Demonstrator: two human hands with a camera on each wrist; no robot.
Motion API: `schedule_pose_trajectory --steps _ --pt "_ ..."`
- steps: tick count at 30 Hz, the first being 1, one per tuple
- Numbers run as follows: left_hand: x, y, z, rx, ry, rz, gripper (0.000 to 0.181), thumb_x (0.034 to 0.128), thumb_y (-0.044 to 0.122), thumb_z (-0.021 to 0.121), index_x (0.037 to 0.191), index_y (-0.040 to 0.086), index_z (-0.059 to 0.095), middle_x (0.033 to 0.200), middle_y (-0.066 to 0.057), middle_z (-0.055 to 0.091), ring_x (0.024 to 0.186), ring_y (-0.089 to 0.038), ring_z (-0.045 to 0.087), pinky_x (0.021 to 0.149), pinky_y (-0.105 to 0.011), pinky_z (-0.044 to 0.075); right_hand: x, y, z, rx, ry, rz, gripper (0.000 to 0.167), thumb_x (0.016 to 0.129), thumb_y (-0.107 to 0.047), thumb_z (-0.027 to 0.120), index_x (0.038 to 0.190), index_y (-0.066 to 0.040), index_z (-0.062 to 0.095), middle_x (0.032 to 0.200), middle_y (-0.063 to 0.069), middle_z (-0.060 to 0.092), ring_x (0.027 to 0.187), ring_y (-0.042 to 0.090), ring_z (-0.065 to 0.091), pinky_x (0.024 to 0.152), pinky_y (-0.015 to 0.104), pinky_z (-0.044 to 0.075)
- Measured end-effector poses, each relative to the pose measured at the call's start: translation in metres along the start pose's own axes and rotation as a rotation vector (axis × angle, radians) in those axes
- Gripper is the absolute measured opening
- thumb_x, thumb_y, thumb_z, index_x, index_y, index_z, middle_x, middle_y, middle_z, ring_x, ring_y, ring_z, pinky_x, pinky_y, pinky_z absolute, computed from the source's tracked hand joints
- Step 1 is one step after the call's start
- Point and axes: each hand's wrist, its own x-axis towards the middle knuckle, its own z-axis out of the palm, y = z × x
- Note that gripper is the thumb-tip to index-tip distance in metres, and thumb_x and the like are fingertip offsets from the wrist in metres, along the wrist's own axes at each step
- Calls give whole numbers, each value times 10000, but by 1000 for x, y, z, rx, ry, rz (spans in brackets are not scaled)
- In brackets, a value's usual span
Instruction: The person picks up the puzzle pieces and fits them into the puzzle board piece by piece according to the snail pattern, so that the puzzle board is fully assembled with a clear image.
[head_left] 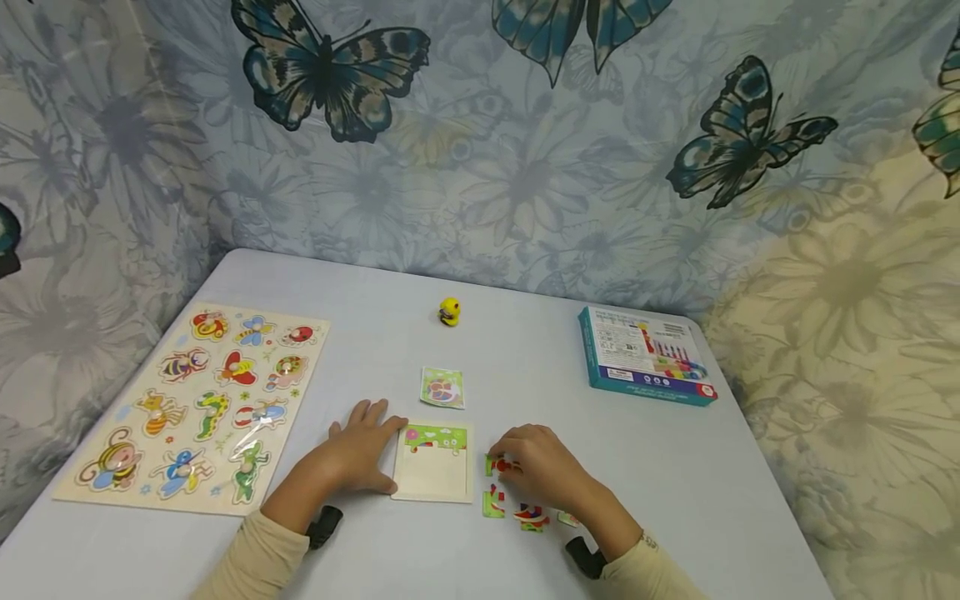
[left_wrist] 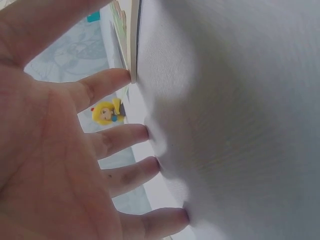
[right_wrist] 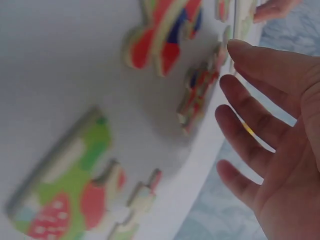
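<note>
On the left edge of a square wooden puzzle board [head_left: 432,479] rest the index finger and thumb of my left hand [head_left: 352,454], its fingers spread. The left wrist view shows this palm [left_wrist: 55,155] with an index fingertip against the board's side [left_wrist: 133,45]. A green and red strip of pieces [head_left: 435,437] fills the board's top. Right of the board, my right hand [head_left: 542,468] is low over a green and red piece [head_left: 491,465], partly covering it. In the right wrist view the hand [right_wrist: 280,135] has loosely bent fingers, thumb tip beside pieces; no grip shows.
Loose pieces [head_left: 493,503] [head_left: 532,518] lie nearer me, another [head_left: 567,518] beside my right wrist. A small picture card [head_left: 442,388] and a yellow figurine [head_left: 449,312] stand beyond the board. A large insect puzzle [head_left: 195,417] lies left, a teal-edged box [head_left: 648,354] back right.
</note>
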Motion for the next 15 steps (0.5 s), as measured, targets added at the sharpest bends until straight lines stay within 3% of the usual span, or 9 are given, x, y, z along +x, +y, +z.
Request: schedule_pose_trajectory --steps 15 --pt "2 -4 3 16 14 15 859 643 289 900 1377 93 499 1520 -271 288 1410 -497 189 955 -796 236 -3 5 10 -41 21 28 181 798 -172 790 976 -182 763 1009 -56 691 980 151 609 954 439 463"
